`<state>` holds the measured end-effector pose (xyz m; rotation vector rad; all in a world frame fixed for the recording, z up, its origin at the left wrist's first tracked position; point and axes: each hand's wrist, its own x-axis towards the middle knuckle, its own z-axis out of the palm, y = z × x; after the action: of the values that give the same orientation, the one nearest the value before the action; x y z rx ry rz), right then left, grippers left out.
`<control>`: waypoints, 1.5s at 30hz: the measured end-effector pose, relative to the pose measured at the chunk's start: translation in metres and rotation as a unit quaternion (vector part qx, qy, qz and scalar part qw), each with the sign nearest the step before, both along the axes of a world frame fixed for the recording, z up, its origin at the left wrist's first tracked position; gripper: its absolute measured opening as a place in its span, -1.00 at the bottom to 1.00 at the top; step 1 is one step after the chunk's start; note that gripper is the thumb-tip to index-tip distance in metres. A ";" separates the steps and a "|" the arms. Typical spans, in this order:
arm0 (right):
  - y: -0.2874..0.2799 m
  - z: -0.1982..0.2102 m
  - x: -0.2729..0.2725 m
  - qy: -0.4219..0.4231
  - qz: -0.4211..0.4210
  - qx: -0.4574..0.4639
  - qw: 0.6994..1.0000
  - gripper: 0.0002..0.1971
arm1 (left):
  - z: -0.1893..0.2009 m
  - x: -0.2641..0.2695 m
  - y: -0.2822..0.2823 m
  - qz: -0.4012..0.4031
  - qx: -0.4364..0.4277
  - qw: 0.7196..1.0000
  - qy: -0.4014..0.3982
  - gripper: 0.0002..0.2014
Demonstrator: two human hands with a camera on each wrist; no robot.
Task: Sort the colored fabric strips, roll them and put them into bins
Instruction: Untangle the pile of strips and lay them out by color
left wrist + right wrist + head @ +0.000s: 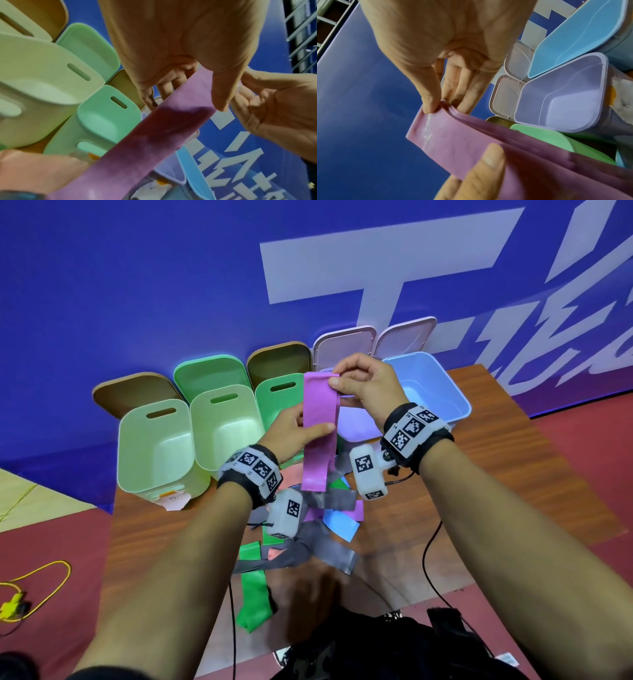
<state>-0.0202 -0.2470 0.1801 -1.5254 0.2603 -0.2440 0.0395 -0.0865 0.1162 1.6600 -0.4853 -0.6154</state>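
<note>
You are holding a purple strip up in the air above the tabletop, in front of the row of bins. Your right hand is pinching the strip's top end, thumb on the near face and fingers curled behind; the right wrist view is showing several layers of the strip bunched at that pinch. Your left hand is gripping the strip partway down, thumb lying across its front face and fingers wrapped behind it. The strip is hanging roughly upright between the two hands, and its free lower end is dangling below your left hand, clear of the pile. The pile of strips is lying on the tabletop under your wrists: grey, green, blue, pink and more purple pieces overlapping, with one green strip trailing toward the near edge. The bins are standing in a line along the far edge, touching or just beside each other: a pale green bin at the left, a second pale green bin beside it, a mint green bin partly behind your left hand, a lavender bin behind the strip, and a light blue bin at the right. Lids are standing propped behind the bins against a blue banner. All visible bin interiors are looking empty. A yellow cable is lying on the floor at the left.
</note>
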 end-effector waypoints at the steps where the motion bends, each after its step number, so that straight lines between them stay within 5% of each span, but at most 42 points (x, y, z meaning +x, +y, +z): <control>1: -0.001 0.000 -0.001 0.003 -0.003 0.001 1.000 -0.84 | -0.004 -0.001 -0.001 0.000 0.004 1.000 0.009 -0.67; 6: -0.006 -0.004 -0.001 0.015 -0.015 0.003 1.000 -0.85 | -0.014 -0.003 -0.005 -0.019 0.038 0.999 -0.001 -0.69; 18: -0.010 -0.008 0.003 0.029 -0.011 -0.001 1.000 -0.80 | -0.018 0.000 -0.002 -0.037 0.080 0.996 -0.013 -0.38; 22: -0.009 -0.004 0.004 0.012 -0.004 0.024 1.000 -0.80 | -0.011 -0.003 0.004 -0.018 0.045 0.997 0.053 -0.65; 32: -0.005 0.005 0.008 -0.013 0.053 0.053 0.997 -0.73 | 0.001 -0.005 0.013 -0.070 0.012 0.988 0.134 -0.57; 38: -0.008 0.011 0.009 -0.022 0.052 0.063 0.996 -0.73 | -0.007 0.001 0.013 -0.039 0.013 0.990 0.138 -0.66; 41: -0.009 0.012 0.009 -0.025 0.049 0.063 0.996 -0.74 | -0.007 0.004 0.013 -0.048 0.029 0.995 0.088 -0.87; 45: -0.010 0.013 0.008 -0.028 0.032 0.065 0.997 -0.75 | -0.013 0.007 0.015 -0.054 0.048 0.996 0.050 -0.90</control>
<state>-0.0121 -0.2572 0.1926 -1.3928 0.1800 -0.2146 0.0464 -0.0713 0.1030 1.6929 -0.4803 -0.8085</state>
